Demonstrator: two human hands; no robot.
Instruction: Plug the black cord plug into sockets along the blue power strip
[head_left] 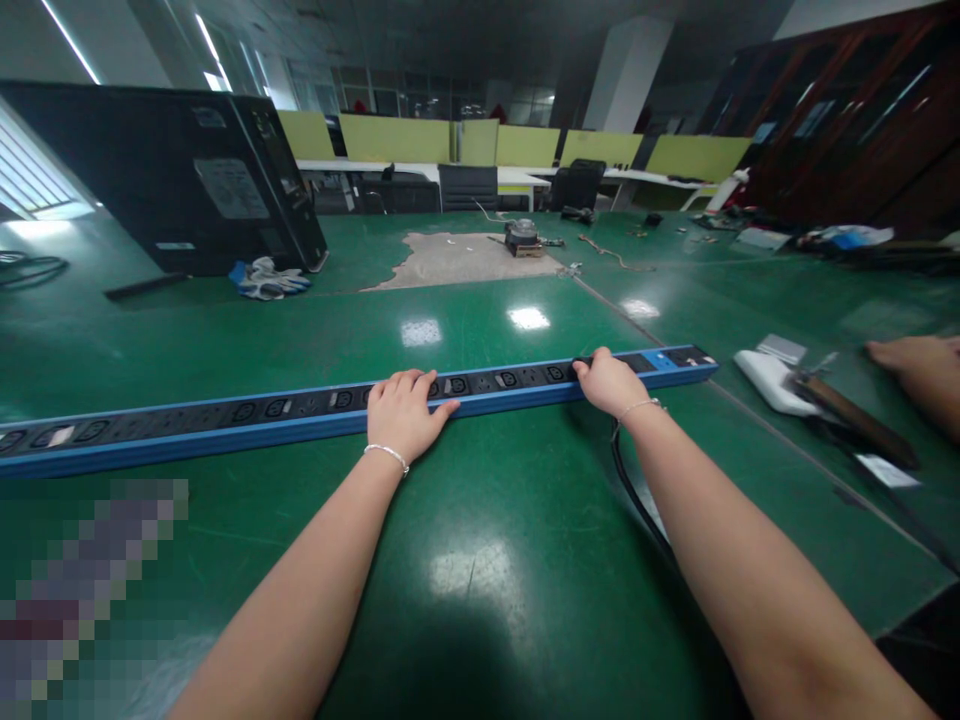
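A long blue power strip (330, 425) with a row of black sockets lies across the green floor, slanting slightly up to the right. My left hand (405, 415) rests on its middle, fingers curled over the top and thumb along the near side. Toward the strip's right end, my right hand (606, 382) is closed around a black plug (580, 364) at a socket. Fingers hide most of the plug, so how deep it sits cannot be seen. From beneath that hand a black cord (634, 480) runs down toward me, partly behind my right forearm.
At left stands a black computer case (225, 180), with work gloves (268, 279) beside it. Another person's hand (919, 375) reaches in at right, near a white object (776, 380) and a brown bar (855, 415). A small device (523, 238) sits on a bare floor patch.
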